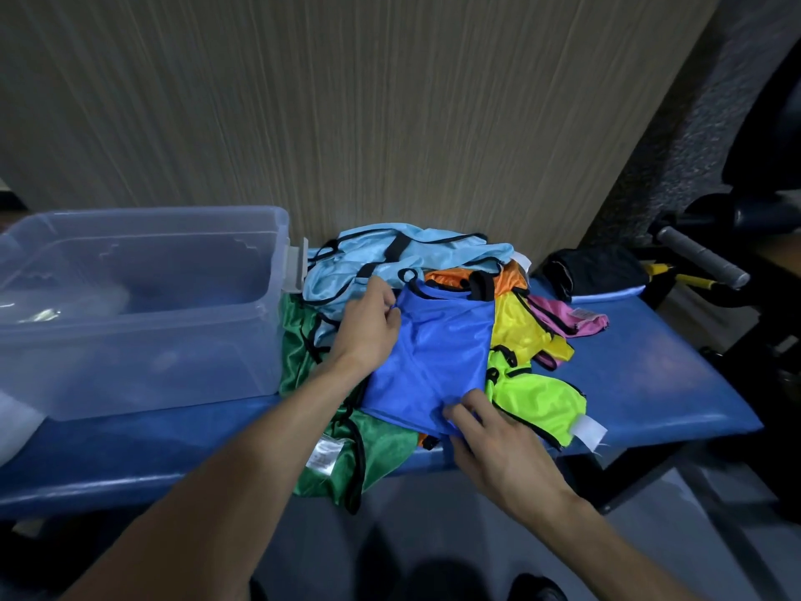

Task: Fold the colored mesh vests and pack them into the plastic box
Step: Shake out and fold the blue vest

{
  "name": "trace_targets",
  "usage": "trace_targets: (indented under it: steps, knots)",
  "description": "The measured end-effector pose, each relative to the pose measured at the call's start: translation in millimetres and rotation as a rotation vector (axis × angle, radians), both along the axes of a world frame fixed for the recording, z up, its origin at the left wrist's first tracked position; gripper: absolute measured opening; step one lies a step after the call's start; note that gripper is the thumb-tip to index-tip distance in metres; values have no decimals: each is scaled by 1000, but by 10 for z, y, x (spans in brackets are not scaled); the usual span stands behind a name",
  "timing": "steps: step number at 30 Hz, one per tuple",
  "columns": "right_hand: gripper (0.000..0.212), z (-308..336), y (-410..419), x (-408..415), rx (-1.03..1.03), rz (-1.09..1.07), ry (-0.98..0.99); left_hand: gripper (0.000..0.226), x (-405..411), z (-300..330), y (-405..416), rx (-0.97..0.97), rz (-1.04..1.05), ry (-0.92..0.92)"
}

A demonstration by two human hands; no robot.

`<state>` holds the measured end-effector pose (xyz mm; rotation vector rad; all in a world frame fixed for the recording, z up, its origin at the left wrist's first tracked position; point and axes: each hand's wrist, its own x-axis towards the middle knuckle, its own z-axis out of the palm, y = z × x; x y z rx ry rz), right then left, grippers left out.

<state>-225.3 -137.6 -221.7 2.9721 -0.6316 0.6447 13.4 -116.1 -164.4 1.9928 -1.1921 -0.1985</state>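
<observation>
Fingers of two hands pinch one blue vest atop pile.

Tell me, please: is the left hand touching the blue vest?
Touching. In the head view, the left hand pinches the upper left edge of the blue vest between thumb and fingers, with no gap visible.

A blue padded bench carried everything. At its left stood a clear plastic box. A heap of colored vests lay mid-bench, a dark bundle far right.
</observation>
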Motion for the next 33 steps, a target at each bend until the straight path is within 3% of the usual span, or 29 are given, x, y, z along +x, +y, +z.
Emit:
trace_targets:
  steps: [4,7,9,11,13,15,18,26,33]
  knots:
    - [45,-13,-19,-24,16,52,-17,19,11,35,103,-6,-57,-159]
    - [47,-34,-57,-37,8,91,-12,18,-3,154,267,46,-124,-436]
    - [49,-57,-68,-41,-16,93,-3,12,-75,221,426,8,-341,-412]
    - [49,-80,-64,-41,-42,67,-3,10,-142,193,577,149,-633,-360]
    - [48,-97,-72,-52,-91,49,-12,30,-120,45,625,312,-757,-459]
    - [49,-99,-92,-61,-127,55,-24,46,-55,-86,664,345,-742,-493]
    - [45,-97,-117,-55,-140,56,-64,52,-14,-177,717,279,-715,-501]
    - [41,-113,-137,-110,12,203,-69,36,24,-243,760,235,-675,-459]
    - [38,-141,-184,-99,-296,89,2,44,-20,-275,762,224,-635,-435]
